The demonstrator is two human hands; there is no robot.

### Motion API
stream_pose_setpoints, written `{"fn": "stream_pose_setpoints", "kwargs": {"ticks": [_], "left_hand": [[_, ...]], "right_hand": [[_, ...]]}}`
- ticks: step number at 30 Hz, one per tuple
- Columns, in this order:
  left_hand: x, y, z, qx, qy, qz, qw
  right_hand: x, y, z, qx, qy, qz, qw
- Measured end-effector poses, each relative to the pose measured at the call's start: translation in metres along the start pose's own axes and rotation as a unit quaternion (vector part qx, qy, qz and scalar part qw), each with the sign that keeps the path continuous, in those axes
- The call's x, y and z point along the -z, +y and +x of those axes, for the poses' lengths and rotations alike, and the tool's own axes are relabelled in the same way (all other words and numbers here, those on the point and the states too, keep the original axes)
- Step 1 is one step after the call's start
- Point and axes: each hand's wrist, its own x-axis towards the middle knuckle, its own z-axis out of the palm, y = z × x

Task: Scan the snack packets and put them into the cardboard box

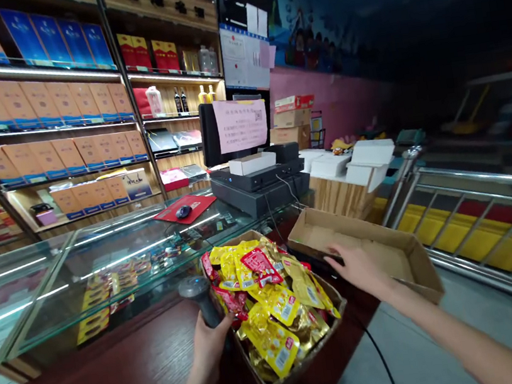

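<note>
A cardboard box [304, 368] heaped with yellow, gold and red snack packets [276, 303] stands on the dark red counter. At its left side my left hand [214, 339] is wrapped round the handle of a grey handheld scanner [199, 295], whose head points up. My right hand [353, 267] is over the near edge of an empty, shallow cardboard box [391, 252] on the right, its fingers apart and pointing left towards the packets. Whether its fingertips touch a dark object beneath them cannot be made out.
Behind the boxes stand a black cash drawer [256, 195] and a monitor [237, 128] with a pink notice. A glass display case [118, 262] and a mouse [183, 212] on a red mat are at the left. Metal railings [484, 185] run along the right. A black cable [378, 353] hangs down in front.
</note>
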Motion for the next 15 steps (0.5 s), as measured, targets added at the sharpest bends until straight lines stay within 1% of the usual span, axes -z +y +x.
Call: {"fn": "stream_pose_setpoints", "kwargs": {"ticks": [1, 2, 3, 5, 6, 9, 11, 13, 15], "left_hand": [[0.001, -0.001, 0.0, 0.008, -0.006, -0.006, 1.0], [0.001, -0.002, 0.001, 0.017, -0.011, -0.012, 1.0], [0.002, -0.002, 0.001, 0.025, -0.011, -0.015, 1.0], [0.003, -0.003, 0.0, 0.032, -0.004, -0.015, 0.999], [0.004, -0.002, 0.0, 0.033, 0.001, -0.012, 0.999], [0.01, 0.0, 0.0, 0.029, 0.001, -0.001, 1.0], [0.02, 0.004, 0.001, 0.027, 0.003, 0.005, 1.0], [0.036, 0.009, 0.003, 0.03, 0.009, 0.025, 0.999], [0.057, 0.014, 0.004, 0.032, -0.001, 0.074, 0.997]], "right_hand": [[-0.002, -0.012, 0.002, 0.021, -0.016, 0.049, 0.998], [-0.006, -0.022, 0.005, 0.016, -0.046, 0.094, 0.994], [-0.01, -0.031, 0.008, 0.007, -0.089, 0.135, 0.987], [-0.019, -0.04, 0.013, -0.008, -0.158, 0.197, 0.968], [-0.024, -0.041, 0.014, -0.012, -0.178, 0.217, 0.96], [-0.031, -0.042, 0.012, -0.017, -0.194, 0.231, 0.953], [-0.032, -0.046, 0.004, -0.021, -0.203, 0.225, 0.953], [-0.031, -0.056, -0.009, -0.025, -0.219, 0.231, 0.948], [-0.03, -0.07, -0.026, -0.034, -0.235, 0.255, 0.937]]}}
